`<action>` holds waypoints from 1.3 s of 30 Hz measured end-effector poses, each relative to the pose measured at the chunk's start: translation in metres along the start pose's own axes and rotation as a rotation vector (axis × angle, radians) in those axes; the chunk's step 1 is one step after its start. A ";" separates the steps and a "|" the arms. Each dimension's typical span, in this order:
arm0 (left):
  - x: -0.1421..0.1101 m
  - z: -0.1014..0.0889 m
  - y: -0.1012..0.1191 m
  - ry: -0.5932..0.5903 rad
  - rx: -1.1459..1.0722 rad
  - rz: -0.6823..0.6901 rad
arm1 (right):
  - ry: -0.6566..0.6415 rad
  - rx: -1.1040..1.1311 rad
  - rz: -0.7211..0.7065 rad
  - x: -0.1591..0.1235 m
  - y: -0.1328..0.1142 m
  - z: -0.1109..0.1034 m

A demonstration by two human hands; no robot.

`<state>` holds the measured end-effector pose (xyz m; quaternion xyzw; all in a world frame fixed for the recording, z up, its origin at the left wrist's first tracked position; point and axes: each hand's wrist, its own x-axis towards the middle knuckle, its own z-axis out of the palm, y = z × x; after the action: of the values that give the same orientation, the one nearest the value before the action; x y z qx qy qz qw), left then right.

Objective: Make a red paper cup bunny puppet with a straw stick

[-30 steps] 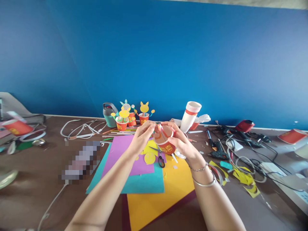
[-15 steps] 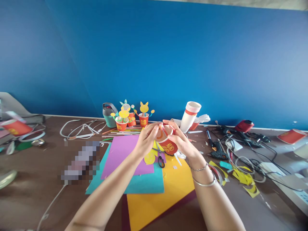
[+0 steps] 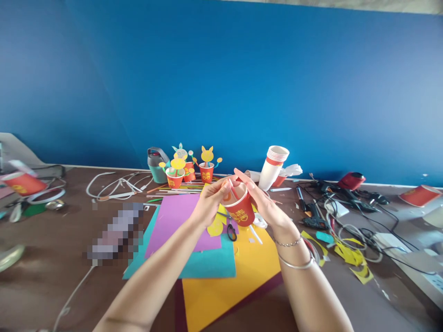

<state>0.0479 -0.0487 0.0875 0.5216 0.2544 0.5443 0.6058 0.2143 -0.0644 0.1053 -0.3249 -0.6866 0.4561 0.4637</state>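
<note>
A red paper cup (image 3: 241, 212) with yellow lettering is in front of me, its mouth tilted toward me. A thin pale pink stick, perhaps a straw (image 3: 234, 190), rises from inside it. My left hand (image 3: 215, 196) is closed in a pinch at the stick's top, by the cup's left rim. My right hand (image 3: 259, 196) has its fingers stretched out along the cup's right side; whether the palm touches the cup is hard to see. Just below lie black-handled scissors (image 3: 231, 232) and yellow paper cutouts (image 3: 215, 227).
Purple (image 3: 173, 226), teal (image 3: 207, 265) and orange paper sheets (image 3: 238, 286) overlap on the brown table. Behind stand decorated cups (image 3: 206, 173), a flask (image 3: 158, 166) and a paper cup stack (image 3: 272, 170). Rightward are a glue gun (image 3: 314, 217), cables and yellow scraps (image 3: 349, 256).
My right fingers have straightened from their curl around the cup's rim to lie flat beside it. The cup has tilted slightly, showing more of its side. My left hand still pinches at the rim.
</note>
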 end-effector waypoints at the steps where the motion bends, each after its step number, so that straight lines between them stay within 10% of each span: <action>1: 0.000 -0.001 0.002 -0.003 0.031 0.010 | 0.028 -0.004 -0.021 0.001 -0.001 0.001; 15: 0.004 -0.018 0.028 -0.396 0.447 0.089 | 0.119 -0.039 -0.058 0.010 0.007 0.002; 28: -0.008 -0.003 0.039 -0.165 0.432 0.131 | 0.337 0.134 -0.156 0.007 0.004 0.022; 39: -0.006 -0.015 0.033 0.009 0.229 0.129 | -0.175 0.027 -0.015 0.005 0.017 0.006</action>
<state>0.0199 -0.0540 0.1114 0.6000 0.2835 0.5519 0.5051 0.2069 -0.0557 0.0902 -0.2724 -0.7207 0.4886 0.4095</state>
